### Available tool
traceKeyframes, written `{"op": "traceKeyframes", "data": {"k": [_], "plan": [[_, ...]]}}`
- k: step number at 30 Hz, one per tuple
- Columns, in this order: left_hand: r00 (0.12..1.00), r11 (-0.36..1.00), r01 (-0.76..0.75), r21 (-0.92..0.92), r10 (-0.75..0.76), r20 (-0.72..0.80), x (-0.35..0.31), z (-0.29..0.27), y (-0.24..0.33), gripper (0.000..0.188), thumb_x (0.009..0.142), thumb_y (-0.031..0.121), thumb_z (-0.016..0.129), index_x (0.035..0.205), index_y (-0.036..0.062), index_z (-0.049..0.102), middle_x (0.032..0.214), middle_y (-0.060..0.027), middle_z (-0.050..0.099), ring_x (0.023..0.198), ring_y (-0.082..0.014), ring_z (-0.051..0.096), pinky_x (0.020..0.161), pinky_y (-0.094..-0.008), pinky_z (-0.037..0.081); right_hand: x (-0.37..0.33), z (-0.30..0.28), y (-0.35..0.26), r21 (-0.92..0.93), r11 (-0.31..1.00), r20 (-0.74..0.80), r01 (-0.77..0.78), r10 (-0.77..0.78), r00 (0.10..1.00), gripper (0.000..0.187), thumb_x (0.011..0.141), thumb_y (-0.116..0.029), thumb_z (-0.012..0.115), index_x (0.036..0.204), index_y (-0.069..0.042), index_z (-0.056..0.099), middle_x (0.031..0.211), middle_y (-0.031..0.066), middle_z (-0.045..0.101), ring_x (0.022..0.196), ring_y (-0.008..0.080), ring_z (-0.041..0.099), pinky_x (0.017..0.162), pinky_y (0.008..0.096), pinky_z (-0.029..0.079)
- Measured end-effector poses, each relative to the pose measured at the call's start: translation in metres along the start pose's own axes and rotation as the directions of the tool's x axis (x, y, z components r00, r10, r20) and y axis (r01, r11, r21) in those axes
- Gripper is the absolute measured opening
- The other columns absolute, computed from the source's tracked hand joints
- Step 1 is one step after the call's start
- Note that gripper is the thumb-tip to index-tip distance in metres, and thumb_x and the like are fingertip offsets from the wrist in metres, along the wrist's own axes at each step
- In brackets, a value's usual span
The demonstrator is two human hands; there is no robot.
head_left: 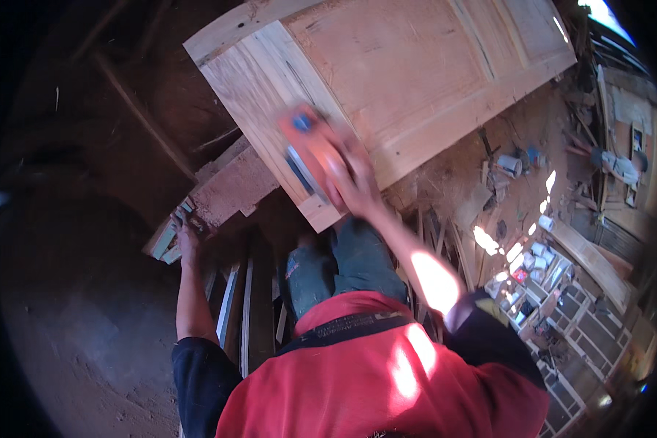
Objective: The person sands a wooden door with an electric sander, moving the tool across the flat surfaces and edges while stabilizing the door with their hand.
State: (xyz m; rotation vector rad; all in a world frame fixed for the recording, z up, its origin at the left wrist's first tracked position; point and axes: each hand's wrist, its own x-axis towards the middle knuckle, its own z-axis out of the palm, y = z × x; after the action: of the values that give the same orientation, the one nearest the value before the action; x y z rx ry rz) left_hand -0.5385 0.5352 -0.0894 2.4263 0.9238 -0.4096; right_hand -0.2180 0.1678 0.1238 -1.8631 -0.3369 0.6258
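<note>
Left hand (187,226): rests at the outer left end of the dusty plank (233,186), on or beside a pale wood block (166,239); looks partly curled, but too dim to judge any grip.
Dusty plank: slants up to the left edge of the panelled door (409,66).
Orange power tool (315,150): sits on that door, by the left edge, toward the corner nearest the body; probably heavy and rigid, apt to skid on smooth wood; best held by the rear handle, perhaps steadied at the front.
Right hand (354,182): wraps closed round the tool's rear, with blur over the fingertips.
Panelled door: lies face up; likely stiff, weighty, easily gouged; best lifted by the outer frame.
</note>
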Motion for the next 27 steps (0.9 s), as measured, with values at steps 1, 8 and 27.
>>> {"op": "traceKeyframes", "data": {"k": [1,8,27], "plan": [[1.000,0.996,-0.029,0.079,0.029,0.012,0.006,-0.001,-0.005,0.101,0.075,0.033,0.085,0.156,0.0085,0.030,0.157,-0.0303,0.027,0.148,-0.0480,0.019,0.120,-0.0544,0.025,-0.045,-0.017,0.005,0.149,0.981,0.088,-0.124,0.112,0.990,0.044,0.104,-0.035,0.049,0.133,-0.002,0.056,0.062,-0.0021,0.051,0.052,0.0067,0.052,0.048,0.0256,0.043],[0.958,0.973,-0.097,-0.207,0.035,-0.284,0.057,-0.005,0.140,0.053,0.101,0.033,0.055,0.146,0.0063,0.047,0.149,-0.0276,0.043,0.139,-0.0439,0.041,0.116,-0.0455,0.034,-0.159,-0.044,0.057,0.072,0.966,-0.038,-0.250,0.253,0.967,0.046,0.099,-0.044,0.048,0.089,-0.001,0.061,0.062,0.0056,0.060,0.051,0.0140,0.061,0.048,0.0292,0.048],[0.803,0.242,0.171,-0.955,-0.596,-0.008,0.136,-0.014,0.354,0.078,0.105,0.056,0.023,0.122,-0.0094,0.063,0.122,-0.0268,0.065,0.114,-0.0422,0.060,0.101,-0.0463,0.043,0.217,0.046,-0.027,0.113,0.977,-0.084,0.179,-0.170,0.982,0.036,0.102,-0.040,0.053,0.105,-0.005,0.063,0.056,0.0004,0.054,0.044,0.0092,0.056,0.040,0.0252,0.043]]}}
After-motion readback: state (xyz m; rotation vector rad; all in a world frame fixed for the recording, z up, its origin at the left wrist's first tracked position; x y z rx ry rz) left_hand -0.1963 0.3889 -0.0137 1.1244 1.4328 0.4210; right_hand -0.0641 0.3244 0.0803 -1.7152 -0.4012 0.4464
